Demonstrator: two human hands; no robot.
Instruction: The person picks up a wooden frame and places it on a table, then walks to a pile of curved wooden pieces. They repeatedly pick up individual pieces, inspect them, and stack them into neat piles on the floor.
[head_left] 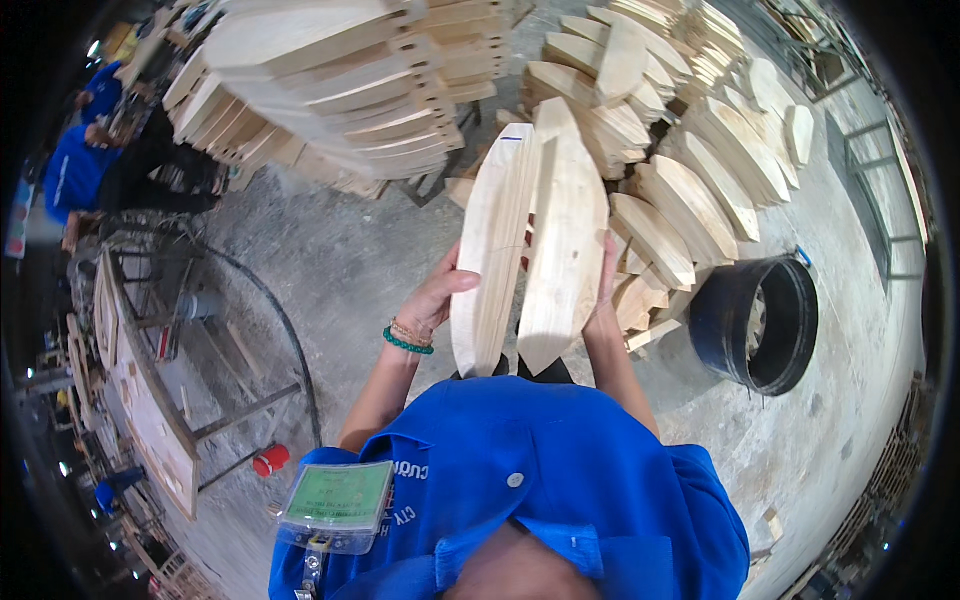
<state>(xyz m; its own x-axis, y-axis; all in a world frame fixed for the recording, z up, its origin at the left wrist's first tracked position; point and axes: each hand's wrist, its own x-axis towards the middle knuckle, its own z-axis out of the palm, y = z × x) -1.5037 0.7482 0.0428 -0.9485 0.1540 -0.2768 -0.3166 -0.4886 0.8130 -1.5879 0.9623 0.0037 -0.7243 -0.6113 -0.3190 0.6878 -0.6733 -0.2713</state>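
I hold two pale wooden boards with pointed ends, upright in front of my chest. My left hand [437, 296], with a green bead bracelet at the wrist, grips the left board [490, 260] from its left edge. On the far side, my right hand [604, 290] clasps the right board [565, 250] along its right edge. The two boards lean against each other at the top and part slightly lower down.
Stacks of similar shaped boards [690, 190] lie ahead and right; tall piles of notched planks [350, 80] stand at upper left. A black round bin [760, 325] sits at right. A wooden workbench [150, 400] and people in blue [75, 170] are at left. A red can [270, 460] lies on the concrete floor.
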